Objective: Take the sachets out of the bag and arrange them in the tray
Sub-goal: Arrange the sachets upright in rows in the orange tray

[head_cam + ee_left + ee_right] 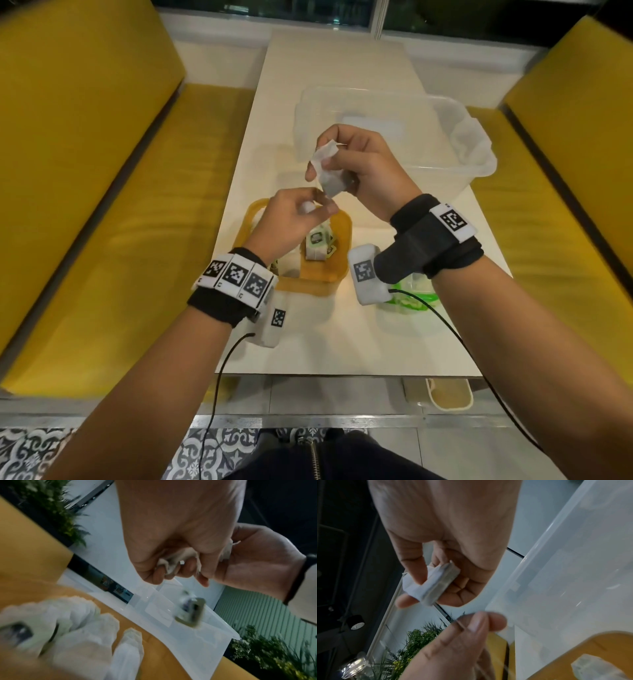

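Right hand (pixel 359 171) pinches a tea sachet (pixel 329 171); left hand (pixel 294 219) pinches its string (pixel 462 625), above the yellow tray (pixel 342 246).

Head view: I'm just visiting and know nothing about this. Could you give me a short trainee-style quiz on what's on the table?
1. True or false: sachets already lie in the yellow tray.
2. Multiple choice: the right hand holds A) a spoon, B) a white sachet, C) nothing.
3. Fill in: beyond the tray stands a clear plastic ____.

Key: 1 true; 2 B; 3 tub.
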{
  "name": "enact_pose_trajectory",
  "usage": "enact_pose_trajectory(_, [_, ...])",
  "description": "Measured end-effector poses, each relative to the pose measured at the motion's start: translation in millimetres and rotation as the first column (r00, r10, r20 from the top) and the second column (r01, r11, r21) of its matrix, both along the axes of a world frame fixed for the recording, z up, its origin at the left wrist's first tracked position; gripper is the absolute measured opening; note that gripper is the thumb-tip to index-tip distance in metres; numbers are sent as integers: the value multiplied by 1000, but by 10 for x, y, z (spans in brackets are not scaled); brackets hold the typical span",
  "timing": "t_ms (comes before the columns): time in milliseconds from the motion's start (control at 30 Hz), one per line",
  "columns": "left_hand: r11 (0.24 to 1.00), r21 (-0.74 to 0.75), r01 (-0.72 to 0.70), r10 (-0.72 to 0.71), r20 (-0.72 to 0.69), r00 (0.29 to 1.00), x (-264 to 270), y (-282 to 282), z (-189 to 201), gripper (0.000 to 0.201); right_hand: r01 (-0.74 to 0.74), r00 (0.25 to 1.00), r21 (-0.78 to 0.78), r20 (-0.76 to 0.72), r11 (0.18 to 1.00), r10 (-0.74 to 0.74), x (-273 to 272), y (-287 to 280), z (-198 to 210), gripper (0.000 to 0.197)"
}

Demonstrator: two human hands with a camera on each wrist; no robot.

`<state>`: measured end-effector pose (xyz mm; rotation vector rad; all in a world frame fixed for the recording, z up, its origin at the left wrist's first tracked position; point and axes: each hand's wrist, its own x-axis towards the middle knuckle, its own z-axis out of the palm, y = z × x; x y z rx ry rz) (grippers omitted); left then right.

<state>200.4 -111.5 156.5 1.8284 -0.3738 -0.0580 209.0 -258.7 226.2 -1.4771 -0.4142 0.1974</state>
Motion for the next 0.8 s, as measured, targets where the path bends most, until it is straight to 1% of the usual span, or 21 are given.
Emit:
enact_pose_trajectory(133, [1000, 12, -23, 23, -28, 999, -54, 125, -108, 8, 101, 995, -25, -8, 995, -101, 24, -152, -47, 19])
enact_pose_trajectory(233, [998, 35, -57, 58, -23, 998, -111, 277, -143, 9, 222, 975, -124, 14, 967, -222, 66, -247, -146, 15])
enact_pose_trajectory(333, [993, 60, -103, 105, -31, 994, -146, 427, -158, 11, 383, 923, -259, 85, 886, -374, 138, -304, -299, 8])
enact_pose_trajectory(400, [990, 67, -122, 125, -35, 992, -156, 489, -133, 15, 453, 891, -377, 166, 808, -422, 170, -310, -401, 5])
enact_pose_trajectory(433, [990, 66, -124, 126, -30, 992, -162, 500, -103, 16, 463, 886, -436, 199, 772, -418, 174, -294, -451, 6])
enact_pose_trajectory(500, [993, 68, -102, 103, -16, 995, -172, 479, -36, 18, 449, 893, -513, 234, 731, -384, 142, -211, -521, 4])
enact_pose_trajectory(567, [996, 58, -69, 70, -12, 997, -165, 419, 17, 23, 423, 906, -557, 237, 715, -351, 89, -108, -583, 4])
enact_pose_trajectory(600, [997, 54, -59, 60, -15, 998, -156, 380, 37, 24, 394, 918, -564, 200, 726, -343, 67, -67, -615, 5])
enact_pose_trajectory(700, [994, 84, -74, 77, -34, 996, -112, 268, 30, 19, 253, 956, -515, 3, 819, -293, 6, 15, -693, 8])
enact_pose_trajectory(800, [995, 75, -72, 78, -75, 994, -103, 187, 5, 18, 126, 960, -434, -172, 892, -220, -55, 24, -682, 19])
